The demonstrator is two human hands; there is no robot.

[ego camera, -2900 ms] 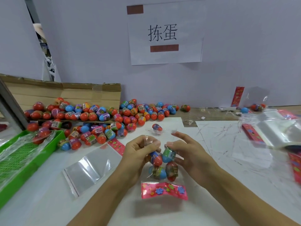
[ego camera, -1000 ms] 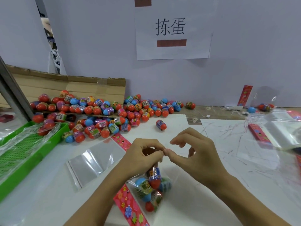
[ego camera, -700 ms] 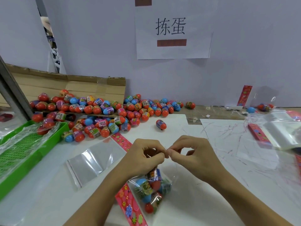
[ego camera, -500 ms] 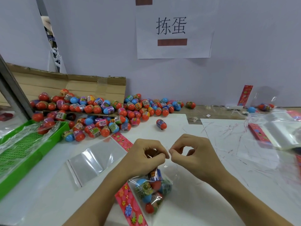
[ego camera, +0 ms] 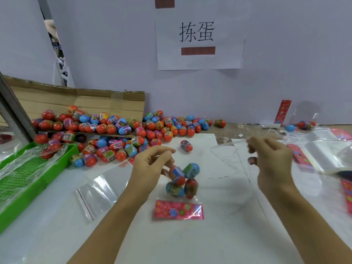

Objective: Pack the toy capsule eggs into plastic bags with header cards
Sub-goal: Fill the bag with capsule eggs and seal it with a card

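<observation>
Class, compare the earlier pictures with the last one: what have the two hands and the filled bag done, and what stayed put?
The right hand has let go of the bag's mouth and pulled away to the right. The left hand still grips the filled bag, which has swung so its pink header card now lies straight across at the bottom. The egg pile, the lone egg and the empty bag stayed put.

Glossy plastic eggs (ego camera: 114, 130) (matt cardboard box (ego camera: 106, 103) behind)

Two bare forearms, hands (ego camera: 152, 166) apparently ringless; right blurred.
</observation>
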